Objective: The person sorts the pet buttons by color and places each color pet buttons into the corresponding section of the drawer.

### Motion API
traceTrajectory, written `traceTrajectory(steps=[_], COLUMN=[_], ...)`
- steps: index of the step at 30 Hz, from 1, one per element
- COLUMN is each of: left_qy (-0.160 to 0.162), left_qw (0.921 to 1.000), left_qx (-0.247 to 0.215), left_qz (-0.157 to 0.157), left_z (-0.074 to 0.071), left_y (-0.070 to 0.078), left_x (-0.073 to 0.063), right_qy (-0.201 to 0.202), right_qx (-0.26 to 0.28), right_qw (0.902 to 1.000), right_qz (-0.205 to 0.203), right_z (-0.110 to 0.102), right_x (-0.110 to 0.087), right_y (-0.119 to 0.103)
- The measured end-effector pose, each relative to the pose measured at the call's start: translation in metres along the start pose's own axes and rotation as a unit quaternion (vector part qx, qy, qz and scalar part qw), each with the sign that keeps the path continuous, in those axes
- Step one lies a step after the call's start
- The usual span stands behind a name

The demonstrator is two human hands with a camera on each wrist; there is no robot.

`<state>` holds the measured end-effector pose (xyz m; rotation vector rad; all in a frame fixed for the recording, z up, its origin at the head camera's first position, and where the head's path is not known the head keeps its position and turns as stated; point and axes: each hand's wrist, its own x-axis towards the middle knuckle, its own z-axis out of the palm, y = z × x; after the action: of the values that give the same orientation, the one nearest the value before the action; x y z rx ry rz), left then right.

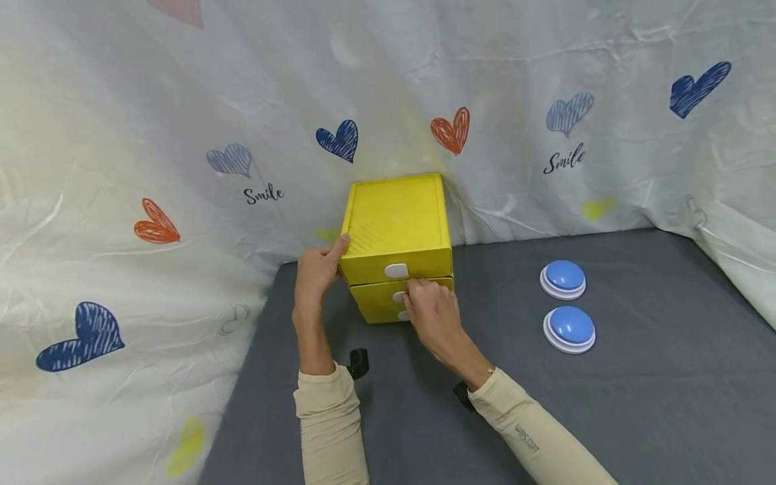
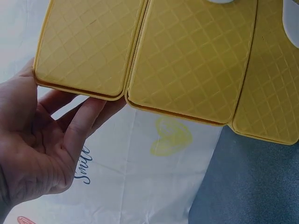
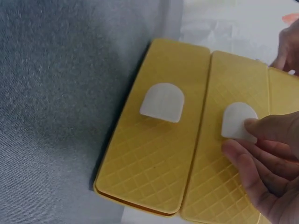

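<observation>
A yellow box of three stacked drawers point(image 1: 397, 215) stands against the hanging cloth, its drawer fronts facing me. Each front has a quilted pattern and a white rounded tab handle, like the one on the bottom drawer point(image 3: 163, 101). My left hand point(image 1: 318, 276) grips the box's upper left side, thumb on the top edge. In the left wrist view that hand's fingers point(image 2: 81, 123) bend along the side of the top drawer point(image 2: 91, 46). With thumb and fingers, my right hand point(image 1: 433, 310) pinches the middle drawer's white handle point(image 3: 237, 120). All three drawer fronts look roughly level with each other.
Two blue push buttons on white bases, one farther back point(image 1: 564, 277) and one nearer point(image 1: 570, 329), sit to the right on the dark grey table point(image 1: 661, 391). White cloth point(image 1: 394, 81) printed with hearts hangs behind the box and along the left.
</observation>
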<state>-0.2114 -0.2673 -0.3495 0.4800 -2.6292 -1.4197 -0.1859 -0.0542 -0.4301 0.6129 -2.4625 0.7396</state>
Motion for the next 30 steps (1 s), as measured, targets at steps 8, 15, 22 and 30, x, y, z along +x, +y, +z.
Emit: traceTrajectory(steps=[8, 15, 22, 30], left_qy=[0.000, 0.005, -0.001, -0.004], left_qw=[1.0000, 0.9999, 0.9999, 0.9999], left_qx=[0.008, 0.003, -0.012, 0.004], left_qz=[-0.001, -0.009, 0.003, -0.013], left_z=[-0.002, -0.008, -0.001, -0.002], left_y=[0.001, 0.003, 0.005, 0.002], left_x=[0.001, 0.003, 0.006, 0.003], right_qy=[0.017, -0.061, -0.103, -0.121], right_qx=[0.004, 0.018, 0.048, 0.074], right_qw=[0.9997, 0.9976, 0.9935, 0.9897], right_qz=[0.014, 0.029, 0.001, -0.018], right_z=[0.008, 0.017, 0.025, 0.010], right_x=[-0.001, -0.013, -0.021, -0.031], right_y=[0.003, 0.010, 0.017, 0.009])
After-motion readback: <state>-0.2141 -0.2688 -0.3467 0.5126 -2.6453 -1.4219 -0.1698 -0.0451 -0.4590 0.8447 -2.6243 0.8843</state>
